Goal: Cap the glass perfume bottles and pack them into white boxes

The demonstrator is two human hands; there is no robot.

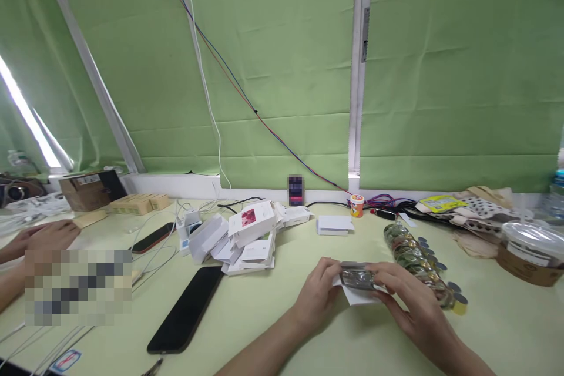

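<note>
In front of me, at the centre right, both hands hold a small shiny grey packet (358, 277) by its two ends. A white flap of paper or card (360, 296) sticks out beneath it; whether the two are joined I cannot tell. My left hand (318, 292) pinches the left end, thumb and fingers closed. My right hand (408, 295) closes on the other end, its fingers over the top edge. Just right of it, a row of coiled items in clear shiny wrapping (416, 264) lies beside several small grey discs (434, 258). What the packet contains is unclear.
A pile of white boxes (253, 235) and a large black phone (187, 308) lie to the left. A flat white box (335, 224) and an orange tub (356, 206) stand behind. A lidded bowl (533, 251) is far right. Another person's hands (48, 239) are at left among cables.
</note>
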